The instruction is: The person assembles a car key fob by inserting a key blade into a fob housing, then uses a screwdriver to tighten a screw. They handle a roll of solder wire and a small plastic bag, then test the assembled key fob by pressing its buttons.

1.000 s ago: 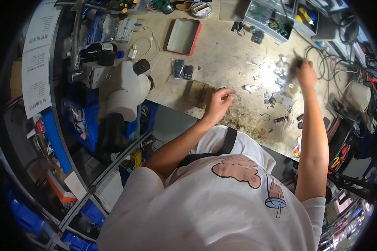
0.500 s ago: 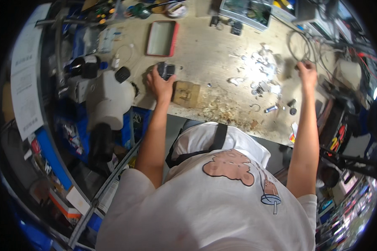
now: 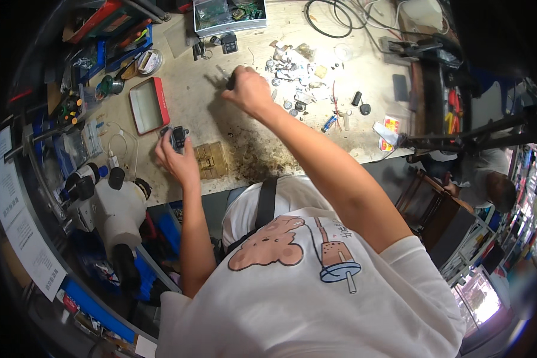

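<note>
Left hand grips the fob between thumb and fingers; likely light, rigid, slick; hold by side edges; right hand, farther forward, grips a blurred dark item.

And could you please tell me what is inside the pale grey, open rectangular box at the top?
Small green circuit boards lie inside the pale grey box. Whatever lies beneath them is covered, and the box's far end is out of view.

Perhaps two held fobs, one tray
</note>
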`<state>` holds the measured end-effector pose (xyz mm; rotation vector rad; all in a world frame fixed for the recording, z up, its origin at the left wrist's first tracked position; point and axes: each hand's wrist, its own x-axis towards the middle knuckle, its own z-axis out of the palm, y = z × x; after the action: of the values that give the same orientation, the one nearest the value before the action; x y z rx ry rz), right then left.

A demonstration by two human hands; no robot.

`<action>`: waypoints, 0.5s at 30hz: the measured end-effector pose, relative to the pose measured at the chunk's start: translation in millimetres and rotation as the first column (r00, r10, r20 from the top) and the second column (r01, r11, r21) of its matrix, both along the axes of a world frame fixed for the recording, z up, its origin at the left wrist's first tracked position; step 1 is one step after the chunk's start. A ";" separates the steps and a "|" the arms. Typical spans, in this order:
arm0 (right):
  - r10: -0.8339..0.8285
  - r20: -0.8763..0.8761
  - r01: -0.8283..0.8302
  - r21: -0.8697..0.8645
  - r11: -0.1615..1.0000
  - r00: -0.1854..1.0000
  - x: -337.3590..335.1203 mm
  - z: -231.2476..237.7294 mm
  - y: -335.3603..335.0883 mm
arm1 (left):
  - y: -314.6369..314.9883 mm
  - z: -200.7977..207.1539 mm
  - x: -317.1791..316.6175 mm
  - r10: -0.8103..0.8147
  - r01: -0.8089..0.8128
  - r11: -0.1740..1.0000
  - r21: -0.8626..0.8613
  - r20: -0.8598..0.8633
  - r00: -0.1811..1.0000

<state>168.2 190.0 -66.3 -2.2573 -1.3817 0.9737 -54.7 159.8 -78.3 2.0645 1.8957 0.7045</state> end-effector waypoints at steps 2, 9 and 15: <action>-0.015 0.068 0.009 0.087 0.996 0.998 -13.4 -6.2 3.2 | -7.5 1.8 15.7 -0.054 0.092 0.988 -0.126 0.283 0.958; 0.006 0.044 -0.010 0.083 0.997 0.999 14.0 -35.6 -8.4 | -8.1 -6.4 -4.3 0.052 -0.043 0.994 -0.099 0.091 0.994; 0.048 0.201 -0.081 0.161 0.984 0.978 -15.7 -45.1 -14.4 | 10.2 -14.9 -8.8 0.156 -0.172 0.949 -0.265 -0.082 0.984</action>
<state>152.5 175.6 -111.3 -2.2408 -1.5645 0.6385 -63.5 170.0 -93.2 1.7940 2.0834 0.3922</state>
